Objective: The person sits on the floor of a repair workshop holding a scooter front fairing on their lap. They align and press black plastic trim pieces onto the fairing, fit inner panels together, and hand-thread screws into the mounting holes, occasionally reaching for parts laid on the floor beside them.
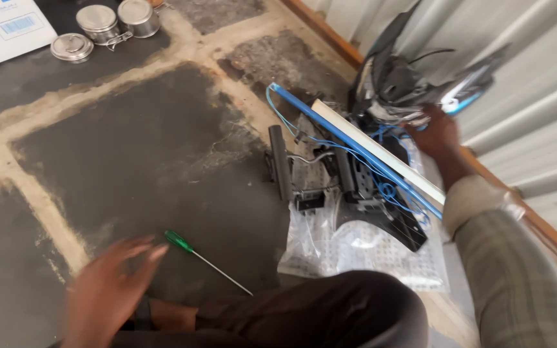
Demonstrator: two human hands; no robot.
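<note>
My left hand [107, 283] hovers low over the dark stone floor, fingers spread and blurred, holding nothing. A green-handled screwdriver [204, 260] lies on the floor just right of it. My right hand [434, 134] reaches up to the right and grips a black and blue plastic panel [414, 80] that leans against the corrugated metal wall. Below that hand lies a pile of black plastic parts [356, 187] with blue wires, a blue rod [349, 145] and a white strip [381, 154].
A clear plastic sheet [356, 248] lies under the pile. Steel tins [107, 26] and a white carton [1, 29] sit at the top left. My dark-trousered knee [330, 309] fills the bottom centre. A corrugated wall [536, 96] bounds the right side.
</note>
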